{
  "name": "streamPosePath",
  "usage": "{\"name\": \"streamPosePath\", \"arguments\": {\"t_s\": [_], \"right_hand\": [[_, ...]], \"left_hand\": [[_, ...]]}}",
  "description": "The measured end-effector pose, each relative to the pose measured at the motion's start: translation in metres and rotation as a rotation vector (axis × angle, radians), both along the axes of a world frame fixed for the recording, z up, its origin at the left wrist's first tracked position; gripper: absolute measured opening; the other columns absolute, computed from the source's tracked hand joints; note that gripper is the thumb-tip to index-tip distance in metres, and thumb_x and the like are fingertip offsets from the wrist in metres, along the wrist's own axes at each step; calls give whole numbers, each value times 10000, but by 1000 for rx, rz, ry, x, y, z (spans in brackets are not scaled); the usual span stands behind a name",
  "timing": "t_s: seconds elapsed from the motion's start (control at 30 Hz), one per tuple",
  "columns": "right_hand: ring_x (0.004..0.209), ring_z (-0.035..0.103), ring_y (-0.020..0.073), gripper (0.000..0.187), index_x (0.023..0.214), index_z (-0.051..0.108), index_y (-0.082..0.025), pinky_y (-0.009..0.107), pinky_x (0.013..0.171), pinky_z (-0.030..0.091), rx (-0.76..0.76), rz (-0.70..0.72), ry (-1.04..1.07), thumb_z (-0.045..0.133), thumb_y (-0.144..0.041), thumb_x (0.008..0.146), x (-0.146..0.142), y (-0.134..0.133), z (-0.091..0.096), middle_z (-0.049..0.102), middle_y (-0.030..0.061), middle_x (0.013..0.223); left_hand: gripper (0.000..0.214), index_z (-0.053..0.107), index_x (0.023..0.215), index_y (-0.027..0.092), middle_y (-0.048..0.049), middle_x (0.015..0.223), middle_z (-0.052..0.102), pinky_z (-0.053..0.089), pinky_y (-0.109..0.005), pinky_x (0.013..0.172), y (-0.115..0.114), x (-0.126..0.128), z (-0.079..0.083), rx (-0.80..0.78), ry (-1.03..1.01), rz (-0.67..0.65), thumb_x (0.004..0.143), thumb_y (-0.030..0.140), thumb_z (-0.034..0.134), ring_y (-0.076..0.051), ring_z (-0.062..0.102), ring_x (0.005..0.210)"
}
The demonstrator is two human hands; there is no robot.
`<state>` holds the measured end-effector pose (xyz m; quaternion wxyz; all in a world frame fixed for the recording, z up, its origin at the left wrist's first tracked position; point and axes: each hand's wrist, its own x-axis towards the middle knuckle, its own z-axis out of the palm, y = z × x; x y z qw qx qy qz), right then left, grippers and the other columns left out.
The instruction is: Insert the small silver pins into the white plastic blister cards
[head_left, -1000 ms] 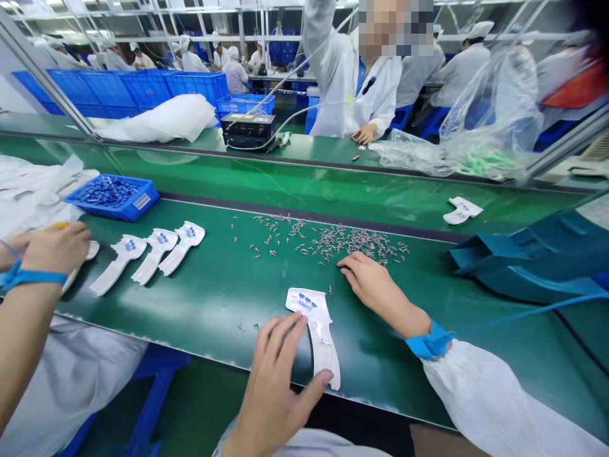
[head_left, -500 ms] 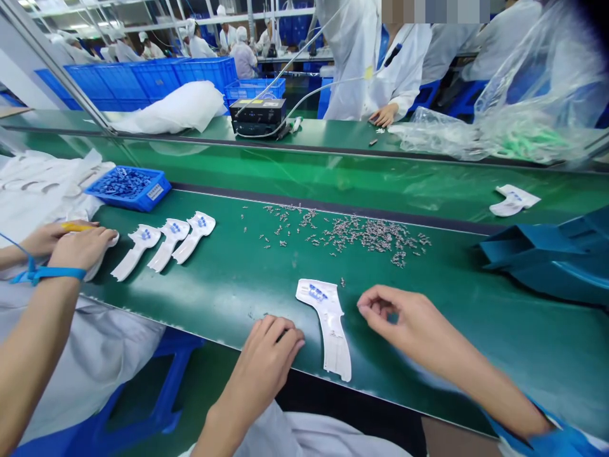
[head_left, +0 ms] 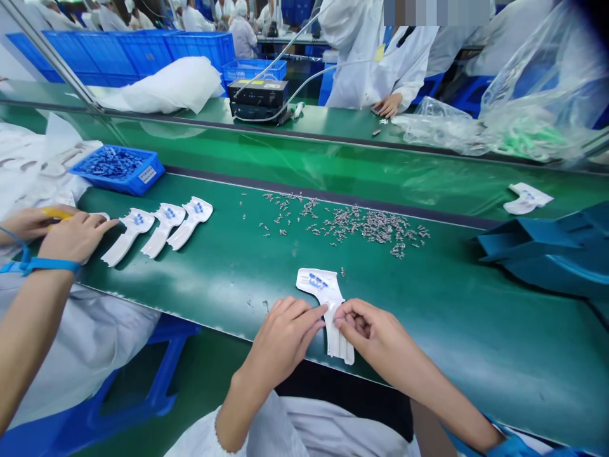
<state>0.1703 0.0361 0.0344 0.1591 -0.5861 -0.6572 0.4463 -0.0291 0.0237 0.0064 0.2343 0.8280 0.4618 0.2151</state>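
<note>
A white pistol-shaped plastic shell (head_left: 323,298) with blue buttons lies flat on the green bench (head_left: 228,279) near its front edge. My left hand (head_left: 285,336) touches the shell's handle from the left with its fingertips. My right hand (head_left: 371,333) meets it from the right, thumb and forefinger pinched together at the handle; whether a small screw sits between them is too small to tell. A scatter of several small silver screws (head_left: 356,225) lies further back on the bench.
A co-worker's hands (head_left: 66,231) work at the left beside three more white shells (head_left: 162,228) and a blue tray of parts (head_left: 117,168). A teal bin (head_left: 547,251) lies at the right. Behind the conveyor stand a black box (head_left: 257,98), plastic bags and other workers.
My right hand left the screw pile and came back to the shell's handle with fingers pinched. My left hand shifted right until its fingertips touch the shell. The view tilted down a little.
</note>
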Motion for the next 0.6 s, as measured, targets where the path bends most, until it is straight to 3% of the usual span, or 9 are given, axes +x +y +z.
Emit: {"name": "streamPosePath", "arguments": {"t_s": [0.23,0.6], "right_hand": [[601,476,142,224,860,596,-232,246,542,346,-32,-1,54,473,-393,956,3,0,2,513,-33,657],[576,469,144,216,841,584,-238,260,535,316,-6,43,-54,451,-363,956,1,1,5,518,-34,640]], "left_hand": [[326,571,1338,275,-23,1001,674,471,-355,829,0,0,-3,26,-6,13,1027,251,476,-194,570,943],[293,603,1291,263,-25,973,684,480,-347,807,0,1,-2,55,-6,32,1027,261,475,-191,585,920]]}}
